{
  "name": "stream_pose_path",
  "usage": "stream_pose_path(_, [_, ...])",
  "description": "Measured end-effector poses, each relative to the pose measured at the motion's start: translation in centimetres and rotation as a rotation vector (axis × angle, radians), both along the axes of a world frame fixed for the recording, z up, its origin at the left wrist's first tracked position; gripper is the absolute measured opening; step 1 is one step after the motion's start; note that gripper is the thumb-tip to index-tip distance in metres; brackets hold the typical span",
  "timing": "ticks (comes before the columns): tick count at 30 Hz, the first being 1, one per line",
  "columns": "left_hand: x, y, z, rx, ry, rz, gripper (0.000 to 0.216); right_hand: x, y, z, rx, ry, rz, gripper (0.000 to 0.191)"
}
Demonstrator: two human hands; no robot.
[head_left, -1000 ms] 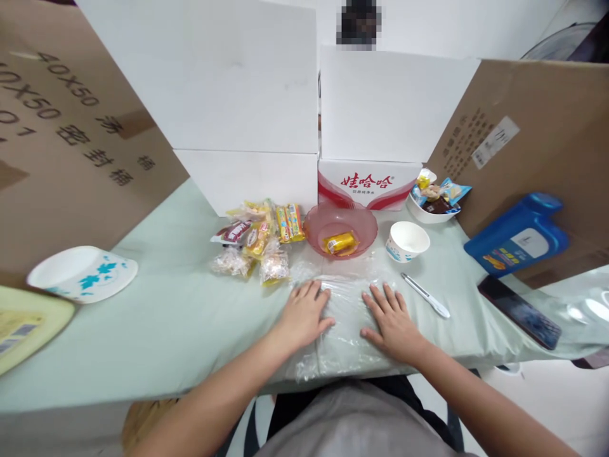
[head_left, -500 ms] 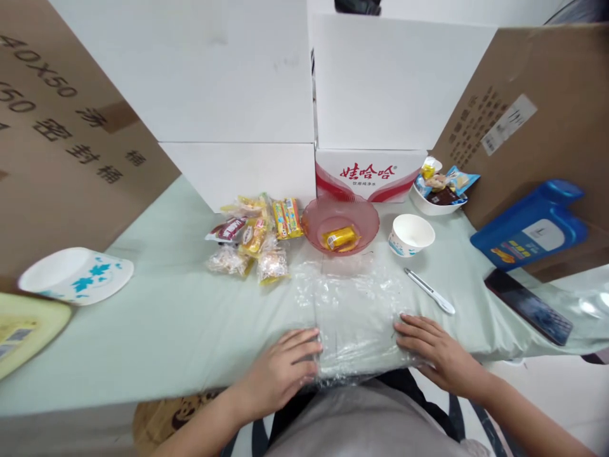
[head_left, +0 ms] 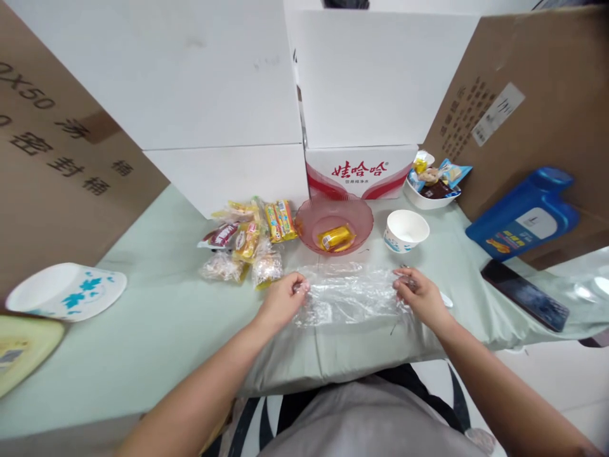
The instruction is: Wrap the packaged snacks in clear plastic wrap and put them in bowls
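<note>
A sheet of clear plastic film (head_left: 352, 297) stretches between my two hands over the table's front part. My left hand (head_left: 284, 298) pinches its left edge, fingers closed. At the right edge my right hand (head_left: 419, 295) grips the film in the same way. Just beyond the film stands a pink glass bowl (head_left: 354, 209) with a yellow-wrapped snack (head_left: 335, 237) in it. Beneath my right hand, most of a white utility knife (head_left: 446, 300) is hidden; only its end shows.
Several packaged snacks (head_left: 247, 238) lie left of the bowl. To its right are a paper bowl (head_left: 406, 232), a white dish (head_left: 431, 200) of snacks, a blue bottle (head_left: 523, 219) and a phone (head_left: 523, 295). A tipped paper bowl (head_left: 66, 292) lies far left. Boxes (head_left: 361, 178) line the back.
Both hands went from lying flat at the film's near sides to pinching its edges. They moved away from me, folding the near part of the film up and over.
</note>
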State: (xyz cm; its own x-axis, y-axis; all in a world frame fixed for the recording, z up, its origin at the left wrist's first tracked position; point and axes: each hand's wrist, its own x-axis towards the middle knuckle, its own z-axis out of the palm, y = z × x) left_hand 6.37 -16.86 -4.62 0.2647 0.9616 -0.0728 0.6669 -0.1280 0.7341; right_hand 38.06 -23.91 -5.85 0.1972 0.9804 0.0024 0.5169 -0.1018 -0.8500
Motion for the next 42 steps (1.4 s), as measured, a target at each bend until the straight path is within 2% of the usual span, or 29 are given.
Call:
stream_pose_path(3, [0.9,0.9,-0.9,0.051,0.146,0.067,0.016,-0.8,1.5,-1.4,0.053,-0.272,-0.075,0.037])
stream_pose_path(6, [1.2,0.8,-1.5,0.134,0.243,0.119,0.013,-1.3,1.9,-2.2,0.076,-0.485,-0.082,0.035])
stream_pose_path(13, [0.2,1.0,-2.1,0.208,0.354,0.175,0.021,-1.8,1.9,-2.7,0.036,-0.616,-0.097,0.037])
stream_pose_path(15, [-0.1,0.9,-2.1,0.358,0.345,0.196,0.025,-1.8,2.0,-2.8,0.027,-0.638,-0.097,0.036])
stream_pose_path(17, [-0.2,0.5,-2.2,0.639,0.290,0.184,0.022,-1.9,2.0,-2.8,0.020,-0.662,-0.097,0.035])
stream_pose_path(18, [-0.2,0.2,-2.2,0.781,0.253,0.131,0.017,-2.0,2.0,-2.8,0.019,-0.676,-0.101,0.034])
stream_pose_path(20, [0.1,-0.2,-2.3,0.942,0.202,-0.095,0.011,-2.3,2.0,-2.8,0.019,-0.702,-0.109,0.033])
stream_pose_path(21, [0.4,-0.3,-2.4,0.941,0.207,-0.240,0.013,-2.3,2.0,-2.8,0.018,-0.712,-0.111,0.032])
stream_pose_path(23, [0.9,-0.3,-2.7,0.818,0.289,-0.491,0.028,-2.3,2.1,-2.6,0.009,-0.722,-0.094,0.032])
stream_pose_path(25, [1.2,-0.1,-3.0,0.658,0.406,-0.617,0.050,-1.7,2.2,-2.1,-0.008,-0.727,-0.068,0.034])
stream_pose_path(28, [1.4,0.3,-3.3,0.516,0.495,-0.651,0.063,-0.5,2.3,-1.0,0.032,-0.795,-0.122,0.035])
stream_pose_path(31, [1.2,0.3,-3.4,0.478,0.498,-0.655,0.063,-0.5,1.9,0.4,0.235,-0.866,-0.126,0.028])
stream_pose_path(33, [1.2,0.3,-3.4,0.478,0.490,-0.655,0.063,-1.7,1.5,0.9,0.367,-0.847,0.045,0.026])
stream_pose_path(35, [1.1,0.2,-3.3,0.484,0.486,-0.658,0.063,-3.4,1.3,0.7,0.413,-0.824,0.319,0.031])
stream_pose_path(37, [1.1,0.1,-3.4,0.492,0.486,-0.659,0.063,-4.7,1.4,-0.2,0.359,-0.841,0.558,0.045])
stream_pose_path(38, [1.1,0.1,-3.4,0.497,0.487,-0.659,0.063,-4.9,1.6,-0.7,0.303,-0.861,0.619,0.055])
stream_pose_path(40, [1.1,0.1,-3.5,0.506,0.485,-0.654,0.063,-4.4,2.1,-1.8,0.167,-0.907,0.595,0.070])
stream_pose_path(42, [1.0,0.2,-3.6,0.510,0.481,-0.647,0.063,-2.9,2.3,-2.5,0.060,-0.946,0.458,0.076])
